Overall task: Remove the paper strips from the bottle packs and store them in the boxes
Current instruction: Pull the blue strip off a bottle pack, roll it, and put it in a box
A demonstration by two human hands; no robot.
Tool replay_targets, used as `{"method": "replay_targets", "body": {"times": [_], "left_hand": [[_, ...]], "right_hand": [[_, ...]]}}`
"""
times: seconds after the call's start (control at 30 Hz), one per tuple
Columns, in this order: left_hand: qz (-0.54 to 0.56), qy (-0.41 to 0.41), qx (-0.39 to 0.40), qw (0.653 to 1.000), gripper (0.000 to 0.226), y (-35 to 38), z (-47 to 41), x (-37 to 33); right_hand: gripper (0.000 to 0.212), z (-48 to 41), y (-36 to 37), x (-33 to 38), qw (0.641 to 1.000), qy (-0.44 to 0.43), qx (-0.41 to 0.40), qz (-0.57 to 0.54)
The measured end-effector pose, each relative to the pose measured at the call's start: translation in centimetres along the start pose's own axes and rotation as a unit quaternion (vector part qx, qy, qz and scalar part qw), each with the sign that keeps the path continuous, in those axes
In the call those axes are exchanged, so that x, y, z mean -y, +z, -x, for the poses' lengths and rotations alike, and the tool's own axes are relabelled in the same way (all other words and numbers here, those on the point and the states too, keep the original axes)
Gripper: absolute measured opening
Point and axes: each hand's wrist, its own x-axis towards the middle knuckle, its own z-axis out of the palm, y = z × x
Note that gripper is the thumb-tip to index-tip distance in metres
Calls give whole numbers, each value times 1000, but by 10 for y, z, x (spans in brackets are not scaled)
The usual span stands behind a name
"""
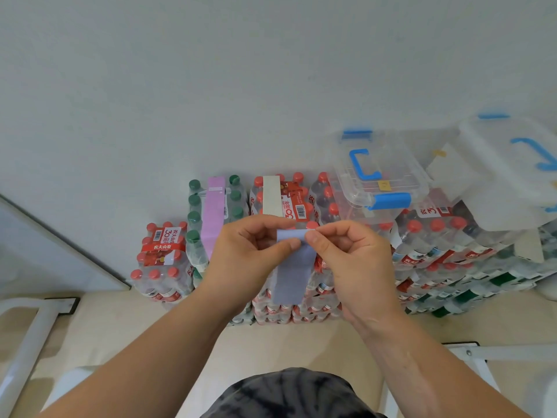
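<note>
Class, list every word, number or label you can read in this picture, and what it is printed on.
"农夫山泉": red band on the left bottle pack.
"30": red label on the middle pack, beside a barcode.
Barcode digits and the yellow sticker on the clear box: too small to read.

A plain pale wall [211, 86] fills the upper half of the view, and at the far left a lighter panel [45, 251] with a dark slanting edge runs down to the beige floor [286, 345]. On the left a white tubular rail [27, 342] bends above the floor, near a black foot plate [64, 304], while a white metal frame [494, 354] with a visible screw crosses the lower right. Dark fabric [289, 393] with a mottled grey pattern shows at the bottom edge, in the middle
</note>
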Motion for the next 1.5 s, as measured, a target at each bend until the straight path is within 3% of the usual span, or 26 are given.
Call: {"method": "replay_targets", "body": {"times": [0.2, 0.5, 0.7, 1.03, 1.27, 1.5], "left_hand": [[-7, -1, -12, 1000, 25, -1, 0, -2], [9, -6, -14, 1000, 30, -17, 0, 3], [25, -22, -8, 999, 25, -42, 5, 14], [34, -37, 0, 999, 24, -100, 13, 25], [33, -30, 18, 999, 37, -134, 17, 34], [63, -43, 31, 997, 36, -144, 13, 44]], "right_hand": [[21, 3, 3, -1, 1000, -17, 22, 7], [5, 9, 19, -4, 999, 9, 27, -21], [13, 15, 37, -9, 999, 15, 17, 28], [23, 34, 93, -11, 999, 18, 36, -24], [15, 46, 126, -16, 999, 39, 10, 26], [12, 44, 139, -20, 998, 59, -5, 34]]}}
